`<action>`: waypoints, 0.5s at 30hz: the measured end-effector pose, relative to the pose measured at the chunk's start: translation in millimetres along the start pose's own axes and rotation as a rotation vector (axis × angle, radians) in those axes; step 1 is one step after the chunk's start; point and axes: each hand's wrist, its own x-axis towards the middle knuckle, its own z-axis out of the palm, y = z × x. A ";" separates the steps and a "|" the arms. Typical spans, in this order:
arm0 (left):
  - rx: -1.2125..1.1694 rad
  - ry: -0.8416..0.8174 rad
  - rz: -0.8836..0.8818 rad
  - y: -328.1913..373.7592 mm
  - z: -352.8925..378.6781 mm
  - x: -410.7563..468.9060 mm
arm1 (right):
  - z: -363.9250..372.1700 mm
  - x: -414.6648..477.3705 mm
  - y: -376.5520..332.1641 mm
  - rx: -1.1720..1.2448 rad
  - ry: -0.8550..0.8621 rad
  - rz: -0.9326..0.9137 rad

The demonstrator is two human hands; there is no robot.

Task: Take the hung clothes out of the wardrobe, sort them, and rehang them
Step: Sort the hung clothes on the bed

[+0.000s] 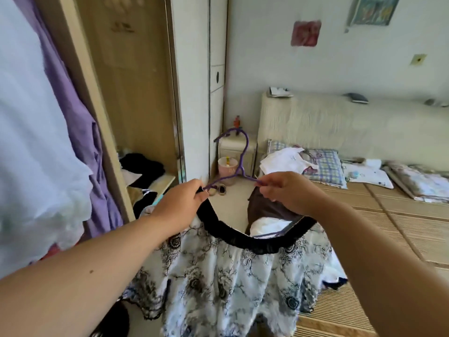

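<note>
The printed skirt (218, 276) hangs just below the fingers (202, 193), outside the wardrobe (136, 93). The left hand (179, 203) grips its black waistband (233, 235) and one end of the purple hanger (243, 152); the right hand (284, 190) pinches the other end. Left of the fingers, a white garment (29, 142) and a purple garment (80, 130) hang unsorted. Beyond the fingers, clothes (286, 161) lie on the bed (388, 215). Judgement: partway.

Hanger (243, 155): thin purple rod, smooth, matt coating.
Skirt (230, 283): light white cloth, soft, black print, matt.
Waistband (233, 233): black elastic cloth, gathered, ribbed.
Wardrobe (136, 81): pale wood-look panels, smooth, faint sheen.
Purple garment (80, 122): thin cloth, creased, matt.
White garment (31, 130): fuzzy, soft-napped cloth.
Mat (401, 229) on the bed: woven straw-coloured slats, finely ribbed.
Headboard (340, 122): cream padded covering, wavy ridges.
Pillow (328, 169): checked woven cloth, matt.
</note>
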 end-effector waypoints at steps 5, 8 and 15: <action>0.029 0.073 -0.038 -35.0 -26.9 28.0 | 20.9 28.6 4.0 -0.124 -0.098 0.076; 0.071 0.053 0.039 -47.3 -24.4 56.1 | 43.8 46.5 16.8 -0.080 -0.032 0.059; 0.054 -0.021 0.163 -72.6 9.2 164.7 | 19.7 114.5 77.8 -0.131 0.034 0.112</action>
